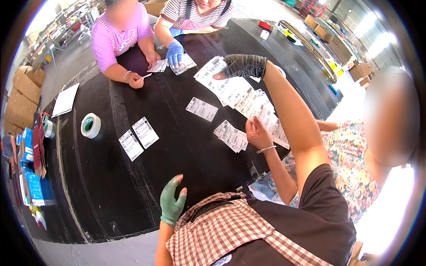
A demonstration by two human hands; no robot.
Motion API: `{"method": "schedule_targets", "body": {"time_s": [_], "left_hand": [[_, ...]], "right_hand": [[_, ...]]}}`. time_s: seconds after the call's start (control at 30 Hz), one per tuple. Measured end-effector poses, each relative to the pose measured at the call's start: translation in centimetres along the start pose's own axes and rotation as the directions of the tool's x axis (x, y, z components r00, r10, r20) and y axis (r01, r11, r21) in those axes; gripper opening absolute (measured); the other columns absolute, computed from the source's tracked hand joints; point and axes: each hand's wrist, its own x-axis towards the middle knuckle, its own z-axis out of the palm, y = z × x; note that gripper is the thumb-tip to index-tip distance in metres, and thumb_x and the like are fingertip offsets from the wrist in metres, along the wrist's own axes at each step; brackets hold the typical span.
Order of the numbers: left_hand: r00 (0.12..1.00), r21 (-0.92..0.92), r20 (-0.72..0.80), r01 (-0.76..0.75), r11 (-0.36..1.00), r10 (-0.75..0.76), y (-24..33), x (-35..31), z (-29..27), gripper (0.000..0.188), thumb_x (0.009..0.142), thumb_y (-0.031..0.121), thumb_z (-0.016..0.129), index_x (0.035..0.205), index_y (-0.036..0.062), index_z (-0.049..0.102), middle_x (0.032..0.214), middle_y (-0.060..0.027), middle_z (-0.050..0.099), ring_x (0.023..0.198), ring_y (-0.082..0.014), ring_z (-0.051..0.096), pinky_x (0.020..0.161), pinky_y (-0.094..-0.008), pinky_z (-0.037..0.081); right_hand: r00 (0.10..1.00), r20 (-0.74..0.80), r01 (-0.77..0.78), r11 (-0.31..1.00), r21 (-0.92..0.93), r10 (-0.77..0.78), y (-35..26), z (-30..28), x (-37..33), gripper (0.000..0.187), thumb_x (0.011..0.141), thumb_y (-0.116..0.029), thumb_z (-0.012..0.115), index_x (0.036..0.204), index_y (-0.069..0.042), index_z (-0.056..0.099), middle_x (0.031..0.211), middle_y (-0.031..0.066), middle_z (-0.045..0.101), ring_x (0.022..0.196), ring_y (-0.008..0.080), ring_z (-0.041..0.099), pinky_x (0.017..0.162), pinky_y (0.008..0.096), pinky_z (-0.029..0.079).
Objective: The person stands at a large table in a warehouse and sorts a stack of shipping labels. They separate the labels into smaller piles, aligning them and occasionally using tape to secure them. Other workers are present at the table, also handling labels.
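My right hand (245, 66), in a grey-black knitted glove, reaches across to the far end of a spread of printed shipping labels (239, 95). Its thumb lies on the white labels at that end and the fingers look curled, their tips hidden. Close to my body, my left hand (172, 200) wears a green glove with bare fingertips; it hangs over the table's near edge, open, holding nothing. Beneath my right forearm, a co-worker's hand (257, 133) touches the near side of the spread. Beside it lies a small fanned stack of labels (231, 136); a single label (202, 109) lies farther off.
Two labels (138, 138) lie left of centre on the black table (102, 186). A tape roll (91, 125) and a white paper stack (66, 100) are farther left. Across the table, a co-worker's blue-gloved hand (175, 54) and another's bare hands (134, 80) handle labels. A co-worker in floral clothing (350, 150) is at my right.
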Motion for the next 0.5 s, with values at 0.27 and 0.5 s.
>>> {"method": "schedule_targets", "body": {"time_s": [0.27, 0.5], "left_hand": [[0.981, -0.793, 0.033, -0.090, 0.602, 0.189, 11.4, 15.1, 6.8, 0.066, 0.087, 0.023, 0.069, 0.139, -0.0029, 0.039, 0.136, -0.0113, 0.049, 0.126, -0.0187, 0.044, 0.107, -0.0346, 0.033], [0.987, -0.912, -0.159, -0.136, 0.387, -0.029, 14.2, 17.3, 6.4, 0.031, 0.093, 0.026, 0.064, 0.110, 0.0002, 0.065, 0.102, -0.0010, 0.066, 0.091, -0.0069, 0.059, 0.083, -0.0246, 0.047]], "right_hand": [[0.900, 0.005, 0.390, 0.798, -0.460, -0.437, -9.5, 1.9, 1.2, 0.050, 0.090, -0.050, 0.059, 0.097, -0.001, 0.066, 0.079, 0.0111, 0.066, 0.071, 0.0201, 0.063, 0.068, 0.0333, 0.052], [0.794, -0.094, 0.457, 0.691, -0.560, -0.601, -15.3, 2.5, -0.4, 0.056, 0.092, -0.053, 0.053, 0.103, 0.001, 0.066, 0.084, 0.0157, 0.068, 0.076, 0.0248, 0.066, 0.073, 0.0365, 0.052]]}}
